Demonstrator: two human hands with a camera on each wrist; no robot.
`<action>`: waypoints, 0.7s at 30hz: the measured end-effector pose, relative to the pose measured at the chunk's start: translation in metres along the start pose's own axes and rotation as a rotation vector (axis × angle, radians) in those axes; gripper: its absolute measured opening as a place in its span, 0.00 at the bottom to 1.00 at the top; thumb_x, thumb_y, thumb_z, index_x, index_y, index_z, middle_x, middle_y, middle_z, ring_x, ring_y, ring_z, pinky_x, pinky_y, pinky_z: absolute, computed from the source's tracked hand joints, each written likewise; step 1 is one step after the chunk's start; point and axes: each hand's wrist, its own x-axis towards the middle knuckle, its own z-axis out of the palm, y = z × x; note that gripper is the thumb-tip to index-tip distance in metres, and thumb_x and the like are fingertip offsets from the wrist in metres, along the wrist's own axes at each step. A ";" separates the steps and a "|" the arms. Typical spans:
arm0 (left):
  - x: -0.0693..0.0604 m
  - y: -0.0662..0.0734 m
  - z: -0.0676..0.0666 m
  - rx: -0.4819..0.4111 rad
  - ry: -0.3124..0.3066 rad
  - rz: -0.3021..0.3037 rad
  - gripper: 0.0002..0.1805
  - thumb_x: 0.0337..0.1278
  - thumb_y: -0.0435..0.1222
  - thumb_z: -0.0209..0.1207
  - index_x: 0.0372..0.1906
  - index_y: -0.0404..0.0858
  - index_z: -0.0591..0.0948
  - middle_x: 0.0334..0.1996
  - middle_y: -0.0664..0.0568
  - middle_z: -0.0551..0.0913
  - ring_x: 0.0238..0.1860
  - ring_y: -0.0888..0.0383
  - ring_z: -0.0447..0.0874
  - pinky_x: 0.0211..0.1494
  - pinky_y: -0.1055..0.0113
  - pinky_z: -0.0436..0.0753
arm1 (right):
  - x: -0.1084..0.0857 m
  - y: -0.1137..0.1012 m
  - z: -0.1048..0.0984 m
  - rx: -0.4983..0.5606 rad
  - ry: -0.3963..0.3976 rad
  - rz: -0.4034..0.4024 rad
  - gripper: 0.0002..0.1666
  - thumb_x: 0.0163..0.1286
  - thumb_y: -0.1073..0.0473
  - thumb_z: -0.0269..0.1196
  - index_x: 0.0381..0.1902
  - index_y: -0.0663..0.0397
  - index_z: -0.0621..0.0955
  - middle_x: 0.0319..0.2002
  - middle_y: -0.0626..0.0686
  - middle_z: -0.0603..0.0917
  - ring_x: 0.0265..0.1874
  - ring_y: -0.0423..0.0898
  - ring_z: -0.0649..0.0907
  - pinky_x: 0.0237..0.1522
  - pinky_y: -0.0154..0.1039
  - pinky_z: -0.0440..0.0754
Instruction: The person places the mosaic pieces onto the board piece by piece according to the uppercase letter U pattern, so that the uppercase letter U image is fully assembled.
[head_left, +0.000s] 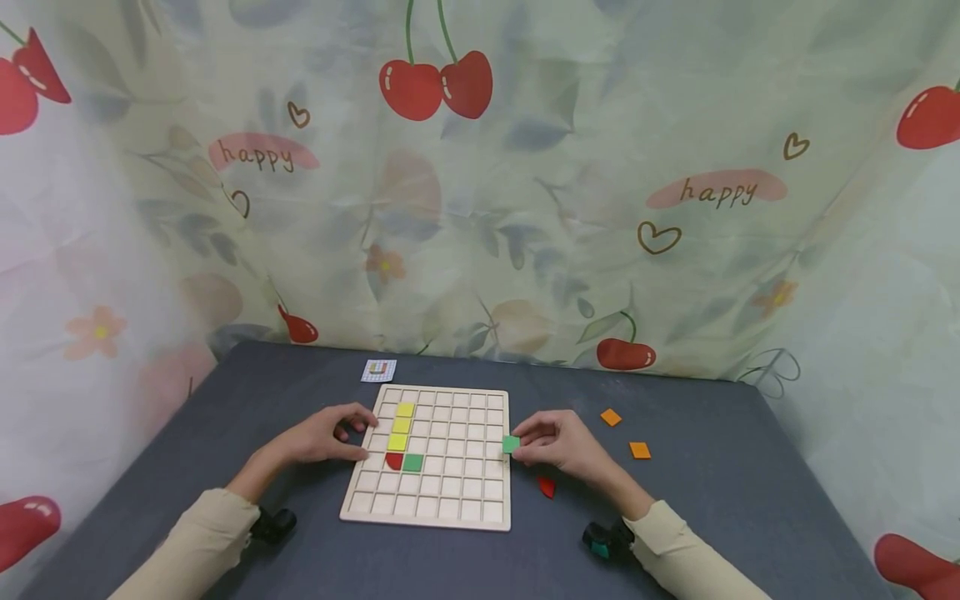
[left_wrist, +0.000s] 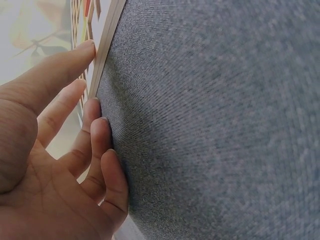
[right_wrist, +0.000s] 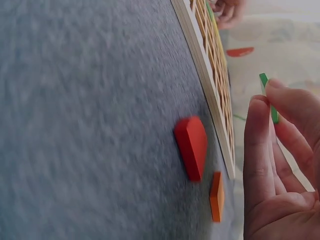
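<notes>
A wooden grid board [head_left: 463,483] lies on the dark table. Its left part holds a column of yellow square tiles [head_left: 401,425], with a red rounded tile [head_left: 393,461] and a green square tile [head_left: 412,462] side by side below. My left hand [head_left: 330,435] rests at the board's left edge; in the left wrist view its thumb [left_wrist: 75,57] and fingertips touch the rim, fingers loosely bent. Over the board's right edge, my right hand [head_left: 558,442] pinches another green square tile [head_left: 511,444] between thumb and fingers. The right wrist view shows that green tile [right_wrist: 274,114] edge-on.
Right of the board lie a loose red rounded tile [head_left: 547,487] and two orange tiles, one farther back [head_left: 611,417] and one nearer [head_left: 640,451]. A small printed card [head_left: 378,371] lies behind the board. A patterned curtain [head_left: 480,208] hangs beyond the table [head_left: 555,567].
</notes>
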 end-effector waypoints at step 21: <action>0.002 -0.001 0.000 0.016 0.000 -0.025 0.23 0.56 0.37 0.74 0.56 0.37 0.80 0.44 0.48 0.76 0.43 0.50 0.72 0.45 0.58 0.72 | 0.015 -0.009 0.040 -0.046 -0.019 -0.061 0.14 0.62 0.65 0.75 0.45 0.62 0.87 0.36 0.55 0.86 0.32 0.53 0.86 0.35 0.38 0.83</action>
